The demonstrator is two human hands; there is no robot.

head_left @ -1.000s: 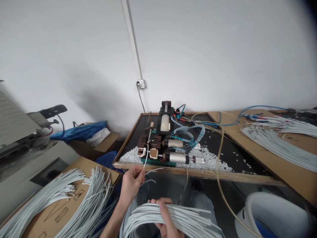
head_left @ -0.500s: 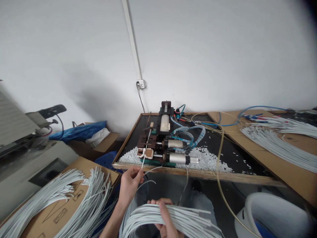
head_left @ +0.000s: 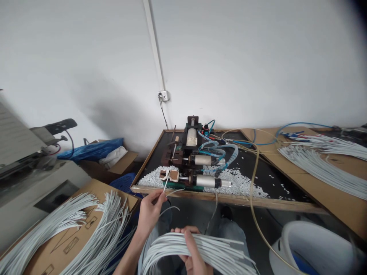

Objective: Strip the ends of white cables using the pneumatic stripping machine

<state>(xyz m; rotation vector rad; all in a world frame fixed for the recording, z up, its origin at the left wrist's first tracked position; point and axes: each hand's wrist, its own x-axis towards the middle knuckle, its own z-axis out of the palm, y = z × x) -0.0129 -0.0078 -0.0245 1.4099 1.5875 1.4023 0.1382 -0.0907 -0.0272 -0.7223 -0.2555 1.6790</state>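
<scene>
A black-topped worktable with a wooden rim (head_left: 229,199) is lying across the middle of the view, carrying a small pneumatic machine with metal cylinders and blue air hoses (head_left: 197,164) that is sitting in a drift of white plastic snippets (head_left: 241,185). A flat brown cardboard box (head_left: 71,236) at lower left is bearing fanned piles of pale grey cut cables (head_left: 51,225). At the bottom edge a thick curved bundle of pale grey cables (head_left: 200,250) is resting across the lap, and the right hand (head_left: 192,252) is wrapping its fingers closed around it. The left hand (head_left: 150,215) is pinching a single thin pale grey cable (head_left: 165,185) between thumb and fingertips, its far end reaching up to the machine's front clamp.
</scene>
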